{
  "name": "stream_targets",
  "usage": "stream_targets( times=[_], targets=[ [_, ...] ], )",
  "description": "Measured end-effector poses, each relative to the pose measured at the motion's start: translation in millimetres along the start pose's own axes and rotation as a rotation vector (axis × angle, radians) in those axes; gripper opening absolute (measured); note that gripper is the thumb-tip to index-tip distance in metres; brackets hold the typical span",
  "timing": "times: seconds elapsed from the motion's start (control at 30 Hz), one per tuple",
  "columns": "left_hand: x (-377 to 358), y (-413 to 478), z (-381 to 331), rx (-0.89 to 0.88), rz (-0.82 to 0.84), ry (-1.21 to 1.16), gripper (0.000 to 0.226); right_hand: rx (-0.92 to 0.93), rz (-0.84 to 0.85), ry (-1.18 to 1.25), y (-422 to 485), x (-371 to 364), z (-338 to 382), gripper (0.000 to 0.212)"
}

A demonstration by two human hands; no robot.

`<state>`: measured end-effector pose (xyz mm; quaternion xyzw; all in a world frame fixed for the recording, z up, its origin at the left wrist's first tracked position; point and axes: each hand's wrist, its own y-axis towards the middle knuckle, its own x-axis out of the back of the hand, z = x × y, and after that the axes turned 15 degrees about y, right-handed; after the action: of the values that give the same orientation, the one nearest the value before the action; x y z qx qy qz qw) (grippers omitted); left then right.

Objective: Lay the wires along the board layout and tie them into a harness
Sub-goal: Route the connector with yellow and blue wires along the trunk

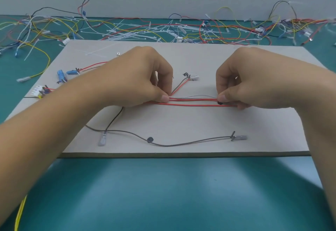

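Many loose wires (54, 25) and white cable ties (131, 32) are strewn over the green table (163, 194) behind the grey board (181, 123). Blue connectors (61, 75) are seen near the board's left edge, and a dark wire (164, 145) is laid slack along its near side. At the board's middle a bundle of red and grey wires (192, 100) is stretched level between both hands. Its left end is pinched by the curled thumb and fingers of the left hand (138, 78). Its right end is pinched likewise by the right hand (254, 79).
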<state>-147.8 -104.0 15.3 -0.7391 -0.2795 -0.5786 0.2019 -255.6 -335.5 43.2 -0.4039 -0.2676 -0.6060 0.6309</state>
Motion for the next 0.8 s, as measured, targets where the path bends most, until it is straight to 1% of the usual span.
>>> stream_targets(
  times=[0.1, 0.23, 0.33, 0.4, 0.53, 0.63, 0.7, 0.8],
  targets=[
    [1, 2, -1, -0.014, -0.003, 0.015, 0.016, 0.050, -0.027, -0.051, 2, -1, 0, 0.022],
    [5, -3, 7, -0.026, -0.014, 0.060, 0.020, 0.107, -0.068, -0.057, 4, -11, 4, 0.022],
    [15, -16, 25, -0.001, 0.014, 0.033, 0.021, 0.176, -0.108, -0.002, 7, -25, 13, 0.020],
    [19, -24, 34, 0.040, 0.026, 0.039, 0.018, 0.206, -0.110, 0.096, 9, -28, 18, 0.019],
    [28, -25, 36, 0.119, 0.106, 0.140, 0.012, 0.150, -0.058, 0.287, 6, -27, 18, 0.018],
    [37, -20, 22, 0.107, 0.149, 0.274, 0.010, 0.101, -0.030, 0.346, 6, -28, 16, 0.016],
    [38, -15, 9, 0.059, 0.112, 0.299, 0.008, 0.068, -0.031, 0.342, 7, -27, 15, 0.017],
    [29, -5, -11, -0.031, 0.015, 0.242, 0.010, 0.045, -0.030, 0.334, 6, -27, 15, 0.017]
  ],
)
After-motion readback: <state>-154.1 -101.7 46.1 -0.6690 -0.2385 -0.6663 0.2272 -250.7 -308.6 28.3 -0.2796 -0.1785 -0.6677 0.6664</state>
